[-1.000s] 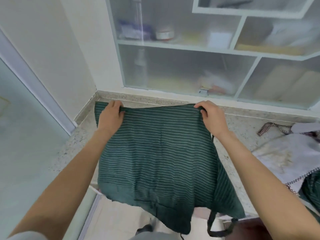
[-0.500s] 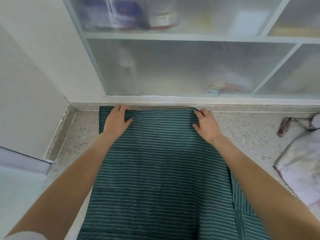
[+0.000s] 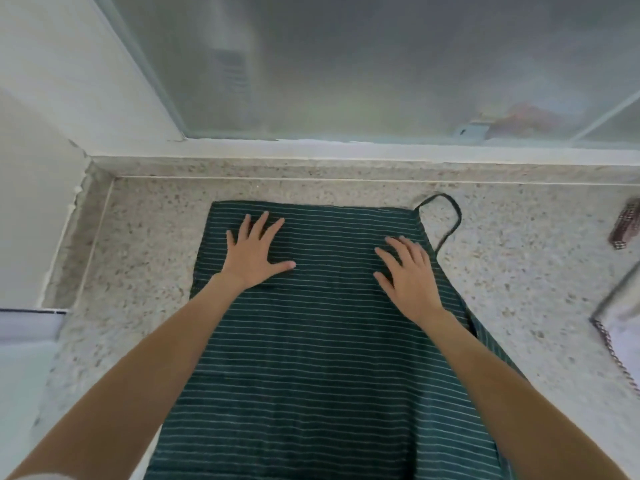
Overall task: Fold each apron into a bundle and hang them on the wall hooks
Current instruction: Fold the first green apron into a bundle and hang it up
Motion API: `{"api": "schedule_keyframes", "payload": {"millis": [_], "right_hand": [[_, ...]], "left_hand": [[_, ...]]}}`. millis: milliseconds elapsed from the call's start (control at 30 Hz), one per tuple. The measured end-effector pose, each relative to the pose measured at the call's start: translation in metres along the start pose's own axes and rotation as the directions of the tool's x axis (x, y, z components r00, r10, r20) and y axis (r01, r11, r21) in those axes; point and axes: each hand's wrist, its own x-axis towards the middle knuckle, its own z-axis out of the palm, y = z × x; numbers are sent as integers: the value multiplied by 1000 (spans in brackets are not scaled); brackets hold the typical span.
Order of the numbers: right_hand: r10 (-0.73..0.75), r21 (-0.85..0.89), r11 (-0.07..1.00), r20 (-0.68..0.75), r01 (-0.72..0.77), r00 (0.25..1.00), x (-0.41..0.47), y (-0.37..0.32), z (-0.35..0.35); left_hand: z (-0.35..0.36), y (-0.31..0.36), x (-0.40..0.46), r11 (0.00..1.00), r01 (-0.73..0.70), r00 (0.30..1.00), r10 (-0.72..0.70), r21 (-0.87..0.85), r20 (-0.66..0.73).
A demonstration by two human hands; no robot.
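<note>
Both hands have let go of the apron's far edge and now lie flat on the cloth, and the view has tipped further down toward the tabletop (image 3: pixel 145 244). Left hand (image 3: pixel 254 256) rests palm down on the far left part of the apron (image 3: pixel 311 358), fingers straight and spread wide, holding nothing. Right hand (image 3: pixel 410 275) rests palm down on the far right part, fingers spread and only a little bent, also holding nothing. Each grip is wide, pressing rather than clasping.

Dark green with thin pale stripes, the apron lies spread on the speckled stone tabletop, its far edge straight and parallel to the back ledge, a short way from it. Its near part runs out of the bottom of the view. A dark strap (image 3: pixel 450 220) loops out from the far right corner onto the bare stone.

At the right edge lies a pale cloth (image 3: pixel 620 320) with checked trim, apart from the apron. Beyond the ledge stands a frosted cabinet (image 3: pixel 346 71), its contents blurred.
</note>
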Motion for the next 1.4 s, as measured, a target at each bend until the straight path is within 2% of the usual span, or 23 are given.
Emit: {"api": "schedule_keyframes", "payload": {"millis": [100, 367, 500, 567, 633, 700, 767, 833, 900, 1067, 1267, 1400], "right_hand": [[187, 31, 980, 199, -197, 962, -3, 7, 22], [64, 14, 998, 242, -69, 968, 69, 21, 20], [63, 53, 996, 227, -77, 972, 82, 12, 18], [60, 87, 993, 187, -78, 980, 75, 9, 13], [86, 131, 987, 69, -94, 994, 58, 10, 1], [179, 180, 971, -112, -157, 977, 24, 14, -12], [315, 200, 941, -220, -274, 923, -22, 18, -20], [432, 148, 901, -234, -407, 871, -77, 23, -22], [549, 73, 835, -180, -545, 817, -127, 32, -21], [706, -28, 708, 27, -705, 708, -193, 49, -11], [684, 2, 728, 74, -686, 726, -193, 63, -6], [641, 112, 738, 192, -666, 743, -182, 81, -14]], "left_hand": [[9, -1, 9, 998, 27, 997, -31, 60, 77], [2, -25, 34, 995, 94, 995, -93, 17, -24], [-1, -31, 41, 994, 108, 993, -108, -15, -40], [-4, -29, 39, 992, 111, 991, -114, -57, -69], [-6, -13, 36, 991, 38, 980, -62, -126, -187], [-6, 25, 30, 972, -137, 946, 71, -191, -317], [-2, 74, 23, 925, -304, 909, 211, -228, -359], [10, 127, 15, 875, -417, 888, 336, -244, -313], [26, 174, 10, 851, -482, 870, 436, -211, -229], [64, 235, 0, 870, -489, 872, 486, -70, -51], [84, 249, -11, 870, -490, 870, 486, 45, 84], [85, 248, -14, 860, -495, 867, 481, 120, 127]]}}
